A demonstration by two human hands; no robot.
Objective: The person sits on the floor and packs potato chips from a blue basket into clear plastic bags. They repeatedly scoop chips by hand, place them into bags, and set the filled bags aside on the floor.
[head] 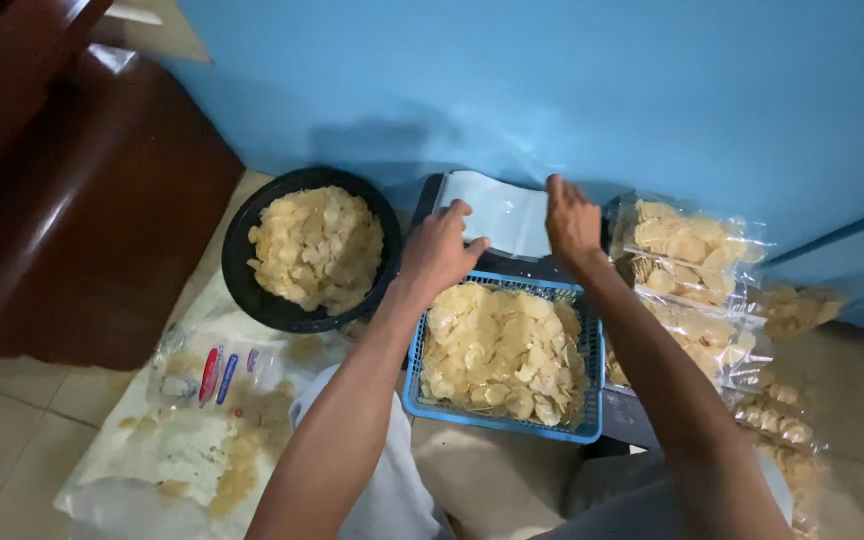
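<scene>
Hands were both up at a clear plastic bag [497, 212] that lay against the blue wall [552, 90], just behind a blue basket [497, 420] heaped with pale chips [500, 355]. The left hand [439, 252] had its fingers curled onto the bag's left edge; the right hand [572, 222] pinched the bag's top right corner. Both sets of fingers were closed on the film, though how firmly could not be told from where I stood.

To the left, on the floor, sat a black bowl [252, 290] with more chips in it, touching or nearly touching the basket's corner. Filled, sealed bags of chips [687, 250] were stacked to the right, along the wall. A crumpled plastic sheet [167, 440] strewn with crumbs lay at the near left, beside a dark wooden cabinet [82, 200].

Judgement on the step in hand: the bag seemed to be getting pulled open or flattened. Done well, it would want the two layers of film parted evenly at the mouth, one edge per hand, with the mouth kept over or near the basket so stray chips fall back in. A gentle grip would suit, since the film looked thin and liable to crease.
</scene>
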